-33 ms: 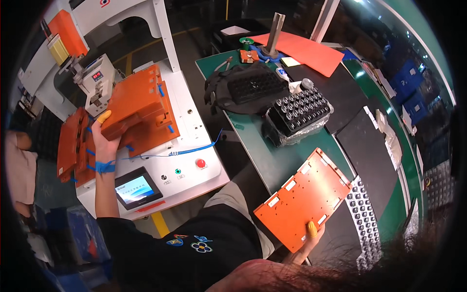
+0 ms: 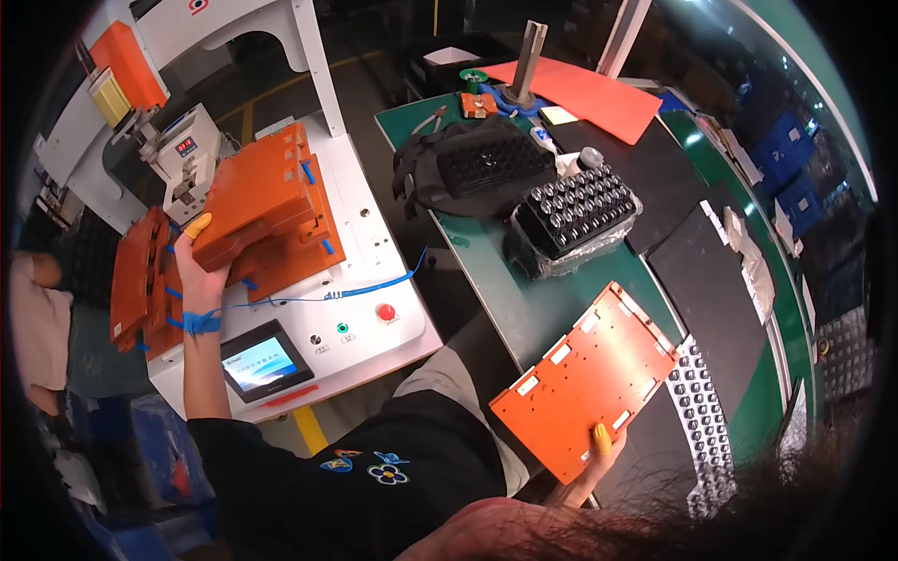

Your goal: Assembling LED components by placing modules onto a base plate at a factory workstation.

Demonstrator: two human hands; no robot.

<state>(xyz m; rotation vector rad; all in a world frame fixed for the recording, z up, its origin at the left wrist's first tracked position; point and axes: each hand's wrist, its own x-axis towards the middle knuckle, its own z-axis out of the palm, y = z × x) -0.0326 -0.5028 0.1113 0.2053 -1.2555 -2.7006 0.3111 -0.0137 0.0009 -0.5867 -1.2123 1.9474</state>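
Holding two orange plates: one in each hand, well apart, either side of the person's body
Left hand (image 2: 198, 271): raised at the white machine (image 2: 374, 243); fingers closed around the lower left edge of the thick orange fixture plate (image 2: 257, 201), yellow-capped thumb pressed on its top face
Left plate: lies tilted on a second orange plate on the machine bed; long axis runs up and to the right, away from the fingers
Right hand (image 2: 589, 467): low at the near edge of the green bench (image 2: 496, 280); yellow-capped thumb pinches the near corner of the flat orange panel (image 2: 585, 379); other fingers are hidden beneath, so I cannot tell their spread
Right panel: long axis slants up and right from the thumb; just left of a strip of round caps (image 2: 702, 430)
Nearer hand: each plate already sits in its own hand; the left is nearer the machine bed
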